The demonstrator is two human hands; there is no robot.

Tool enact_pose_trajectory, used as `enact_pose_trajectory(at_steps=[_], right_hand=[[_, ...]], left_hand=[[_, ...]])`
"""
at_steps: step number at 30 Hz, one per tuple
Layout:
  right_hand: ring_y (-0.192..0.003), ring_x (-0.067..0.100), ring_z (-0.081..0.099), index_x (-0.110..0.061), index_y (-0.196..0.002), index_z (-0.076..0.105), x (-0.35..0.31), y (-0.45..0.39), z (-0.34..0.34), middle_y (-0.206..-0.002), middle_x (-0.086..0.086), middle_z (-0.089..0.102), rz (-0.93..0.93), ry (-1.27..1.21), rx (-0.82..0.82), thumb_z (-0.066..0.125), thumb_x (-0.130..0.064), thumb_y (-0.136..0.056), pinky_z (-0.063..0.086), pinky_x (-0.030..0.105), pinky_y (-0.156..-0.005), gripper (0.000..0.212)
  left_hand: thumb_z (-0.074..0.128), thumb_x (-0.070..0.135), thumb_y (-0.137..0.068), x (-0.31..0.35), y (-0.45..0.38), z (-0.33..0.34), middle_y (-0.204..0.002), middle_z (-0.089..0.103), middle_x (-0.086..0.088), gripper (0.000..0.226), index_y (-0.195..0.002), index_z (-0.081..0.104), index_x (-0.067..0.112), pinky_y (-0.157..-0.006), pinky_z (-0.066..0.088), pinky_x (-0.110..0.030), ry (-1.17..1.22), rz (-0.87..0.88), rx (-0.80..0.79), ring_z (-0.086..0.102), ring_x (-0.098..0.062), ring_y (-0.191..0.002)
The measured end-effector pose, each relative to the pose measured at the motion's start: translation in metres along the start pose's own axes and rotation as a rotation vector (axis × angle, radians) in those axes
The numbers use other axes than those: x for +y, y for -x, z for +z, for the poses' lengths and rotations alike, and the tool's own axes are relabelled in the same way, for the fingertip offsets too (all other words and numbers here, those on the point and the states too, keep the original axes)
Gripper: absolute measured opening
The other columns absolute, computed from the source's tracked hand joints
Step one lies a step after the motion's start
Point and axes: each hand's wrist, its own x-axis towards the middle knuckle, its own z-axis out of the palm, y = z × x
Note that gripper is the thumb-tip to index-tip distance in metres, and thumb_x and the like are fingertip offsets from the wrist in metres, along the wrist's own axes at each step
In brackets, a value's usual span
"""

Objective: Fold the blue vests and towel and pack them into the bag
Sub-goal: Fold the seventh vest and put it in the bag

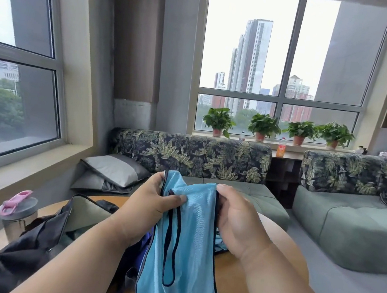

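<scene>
A light blue mesh vest (187, 245) with dark trim hangs in front of me above the round wooden table (235, 268). My left hand (151, 203) grips its top left edge, thumb pressed on the cloth. My right hand (235, 219) pinches the top right edge. A dark open bag (37, 237) with a pale lining lies on the table's left side. More blue fabric (219, 243) shows on the table behind the vest, partly hidden. I cannot make out the towel.
A clear bottle with a grey lid and pink loop (17, 214) stands at the table's left edge. Grey pillows (114, 174) lie on a green sofa (254, 194) with leaf-print backs beyond the table. Potted plants (264, 127) line the windowsill.
</scene>
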Motion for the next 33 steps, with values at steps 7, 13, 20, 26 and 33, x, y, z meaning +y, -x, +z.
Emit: enact_pose_trajectory(at_steps=[7,13,20,26,33], right_hand=[[-0.112,0.036,0.068,-0.004,-0.124,0.059,-0.002,0.013,0.002,-0.126,0.027,0.067,0.026,-0.117,-0.114,0.065,-0.008,-0.095,0.054,0.051,-0.103,0.03],[-0.111,0.026,0.073,-0.026,-0.134,0.062,-0.004,0.019,-0.001,-0.115,0.012,0.078,-0.089,0.194,-0.111,0.062,0.001,-0.1,0.058,0.031,-0.092,0.044],[-0.1,0.018,0.076,-0.011,-0.11,0.074,-0.002,0.017,0.002,-0.105,0.006,0.08,-0.113,0.349,-0.026,0.065,-0.005,-0.1,0.058,0.026,-0.084,0.015],[-0.099,0.024,0.077,-0.01,-0.107,0.076,-0.004,0.017,0.004,-0.102,0.008,0.081,-0.125,0.373,0.0,0.064,-0.012,-0.103,0.061,0.034,-0.086,0.012],[-0.096,0.035,0.076,-0.016,-0.095,0.079,-0.001,0.016,0.001,-0.096,0.012,0.08,-0.118,0.474,0.017,0.068,-0.025,-0.102,0.059,0.056,-0.092,0.016]], left_hand=[[0.076,0.029,-0.097,-0.01,0.007,-0.004,-0.124,0.073,-0.021,0.04,-0.129,0.062,0.011,-0.108,0.051,-0.061,0.093,-0.064,0.018,0.07,-0.041,-0.117],[0.072,0.036,-0.095,-0.019,0.007,-0.006,-0.127,0.072,-0.021,0.042,-0.128,0.064,0.011,-0.113,0.046,-0.06,0.087,-0.049,-0.015,0.067,-0.04,-0.122],[0.08,0.034,-0.094,-0.015,0.014,0.001,-0.117,0.077,-0.001,0.038,-0.125,0.061,0.023,-0.103,0.055,-0.054,-0.106,0.061,0.057,0.074,-0.025,-0.11],[0.085,0.009,-0.082,-0.012,0.023,0.005,-0.119,0.075,-0.008,0.055,-0.128,0.055,0.013,-0.097,0.059,-0.043,-0.039,0.164,0.014,0.072,-0.028,-0.114],[0.082,0.001,-0.087,-0.016,0.023,0.01,-0.109,0.077,-0.002,0.044,-0.121,0.058,0.016,-0.09,0.06,-0.036,-0.114,0.217,0.079,0.074,-0.024,-0.106]])
